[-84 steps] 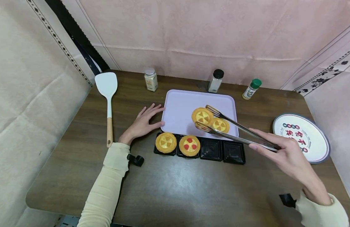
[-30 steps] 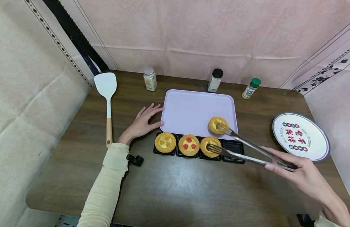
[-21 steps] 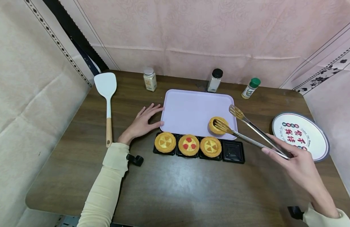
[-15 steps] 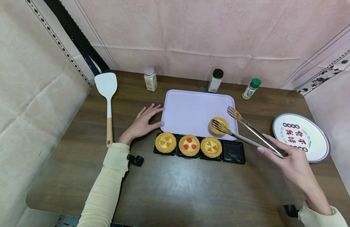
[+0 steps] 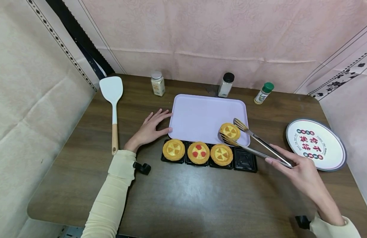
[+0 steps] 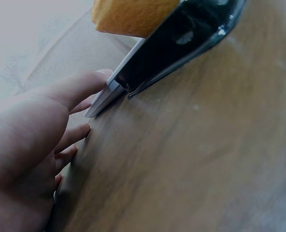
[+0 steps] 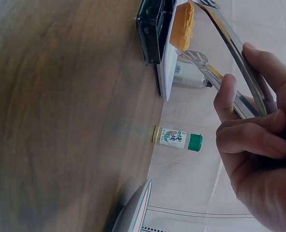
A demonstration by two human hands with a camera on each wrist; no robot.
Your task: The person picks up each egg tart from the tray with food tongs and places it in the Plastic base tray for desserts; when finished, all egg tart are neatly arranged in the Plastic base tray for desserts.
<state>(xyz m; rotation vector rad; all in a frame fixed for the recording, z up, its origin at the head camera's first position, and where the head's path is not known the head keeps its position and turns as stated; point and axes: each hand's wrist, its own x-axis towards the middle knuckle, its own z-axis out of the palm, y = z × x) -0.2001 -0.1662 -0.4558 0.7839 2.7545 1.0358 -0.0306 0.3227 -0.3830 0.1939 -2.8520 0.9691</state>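
My right hand (image 5: 300, 170) grips metal tongs (image 5: 268, 147), whose parted tips stand on either side of an egg tart (image 5: 230, 131). That tart sits at the near right corner of the lilac tray (image 5: 198, 112). Along the tray's near edge lies a black plastic container (image 5: 245, 160) with a row of compartments; three hold tarts, one of them a tart with red pieces (image 5: 198, 152), and the rightmost has none. My left hand (image 5: 150, 129) rests with spread fingers at the tray's left edge; in the left wrist view its thumb (image 6: 87, 84) touches the rim.
A white spatula (image 5: 112, 96) with a wooden handle lies at the left. Behind the tray stand a grey-capped jar (image 5: 158, 84), a black-capped bottle (image 5: 226, 85) and a green-capped bottle (image 5: 263, 93). An oval plate (image 5: 315, 143) with red characters is at the right.
One tart went from the tray into the third compartment. The tongs came off it, spread, and moved over to the tart still on the tray. My left hand stayed put.
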